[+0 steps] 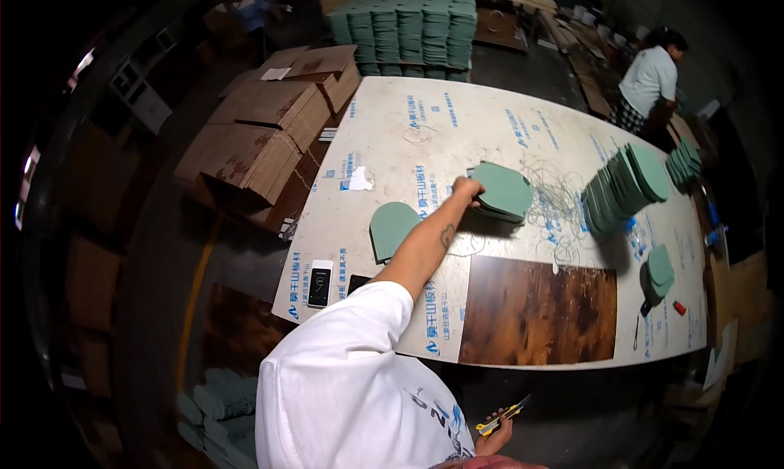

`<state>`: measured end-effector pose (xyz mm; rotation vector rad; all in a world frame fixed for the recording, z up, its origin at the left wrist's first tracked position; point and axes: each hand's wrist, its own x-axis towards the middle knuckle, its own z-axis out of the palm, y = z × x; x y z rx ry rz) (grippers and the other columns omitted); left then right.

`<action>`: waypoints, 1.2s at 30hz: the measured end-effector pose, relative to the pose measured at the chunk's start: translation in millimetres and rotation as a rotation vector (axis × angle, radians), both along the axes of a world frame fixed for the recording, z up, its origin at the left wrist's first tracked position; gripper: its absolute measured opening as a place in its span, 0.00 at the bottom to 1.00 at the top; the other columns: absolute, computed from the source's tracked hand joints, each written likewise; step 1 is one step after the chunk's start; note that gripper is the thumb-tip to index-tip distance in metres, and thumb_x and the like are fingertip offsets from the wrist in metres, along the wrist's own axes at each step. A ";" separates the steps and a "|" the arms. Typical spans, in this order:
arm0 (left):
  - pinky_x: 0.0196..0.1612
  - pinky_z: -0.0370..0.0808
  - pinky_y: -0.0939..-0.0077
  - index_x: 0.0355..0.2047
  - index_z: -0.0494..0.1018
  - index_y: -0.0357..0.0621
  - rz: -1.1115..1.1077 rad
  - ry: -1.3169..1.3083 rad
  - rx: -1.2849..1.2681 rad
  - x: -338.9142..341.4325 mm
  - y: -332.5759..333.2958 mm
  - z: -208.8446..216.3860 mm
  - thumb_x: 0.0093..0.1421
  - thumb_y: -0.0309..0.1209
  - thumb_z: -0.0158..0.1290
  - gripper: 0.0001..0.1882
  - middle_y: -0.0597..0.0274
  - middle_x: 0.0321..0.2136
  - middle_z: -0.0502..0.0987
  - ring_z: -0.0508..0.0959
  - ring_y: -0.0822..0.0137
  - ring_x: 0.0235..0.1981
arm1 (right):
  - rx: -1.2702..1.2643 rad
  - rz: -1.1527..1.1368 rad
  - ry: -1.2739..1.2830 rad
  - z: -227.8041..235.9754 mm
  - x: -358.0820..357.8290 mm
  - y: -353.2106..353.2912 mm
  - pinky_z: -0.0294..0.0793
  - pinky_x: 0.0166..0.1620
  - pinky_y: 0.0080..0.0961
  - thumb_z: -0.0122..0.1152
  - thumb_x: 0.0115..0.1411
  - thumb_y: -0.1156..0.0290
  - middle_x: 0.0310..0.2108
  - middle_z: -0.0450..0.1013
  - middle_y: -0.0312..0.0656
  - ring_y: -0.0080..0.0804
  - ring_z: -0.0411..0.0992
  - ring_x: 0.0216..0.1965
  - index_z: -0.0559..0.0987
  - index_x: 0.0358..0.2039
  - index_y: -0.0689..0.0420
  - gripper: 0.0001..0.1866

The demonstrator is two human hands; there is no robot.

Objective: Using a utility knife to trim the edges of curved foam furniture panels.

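Note:
My left hand (468, 190) reaches out over the table, its fingers closed on the near left edge of a short stack of green rounded pads (504, 188). Low in the view, close to my body, my right hand (495, 440) is wrapped round a yellow utility knife (500, 418) with its blade pointing up and right. Left of my forearm lies another stack of green arch-shaped pads (393, 227). Loose tangled string (555, 204) spreads to the right of the gripped stack. Beyond it stands a tall leaning pile of green pads (624, 190).
The white printed board tabletop (490, 118) carries a brown wood-pattern panel (539, 312), a phone-like device (320, 284), a small green piece (658, 271) and a red object (679, 307). Stacked brown boards (261, 134) stand left; bundled green pads (404, 32) behind. Another person (650, 81) is at far right.

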<state>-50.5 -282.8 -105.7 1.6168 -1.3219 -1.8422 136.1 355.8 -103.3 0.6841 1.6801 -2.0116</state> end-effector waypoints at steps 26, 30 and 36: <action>0.30 0.76 0.79 0.50 0.74 0.46 -0.759 0.405 -0.048 122.2 144.4 -68.4 0.63 0.39 0.60 0.18 0.67 0.33 0.78 0.76 0.75 0.28 | -0.148 -0.325 -0.043 13.1 51.3 36.7 0.74 0.33 0.27 0.53 0.67 0.66 0.38 0.74 0.40 0.29 0.72 0.33 0.72 0.56 0.51 0.18; 0.39 0.85 0.74 0.61 0.64 0.45 -0.678 0.419 0.521 158.6 271.3 -38.4 0.67 0.31 0.54 0.24 0.63 0.49 0.76 0.79 0.69 0.48 | -0.181 -0.252 -0.050 6.3 51.4 23.1 0.74 0.31 0.26 0.52 0.68 0.63 0.37 0.74 0.39 0.27 0.72 0.31 0.73 0.54 0.51 0.16; 0.56 0.70 0.46 0.54 0.71 0.38 -0.892 -0.041 -0.496 172.0 339.8 -80.2 0.59 0.39 0.61 0.27 0.40 0.54 0.73 0.71 0.42 0.57 | -0.158 -0.207 -0.060 15.2 53.1 3.4 0.73 0.31 0.25 0.51 0.70 0.62 0.35 0.72 0.39 0.25 0.70 0.28 0.71 0.56 0.53 0.18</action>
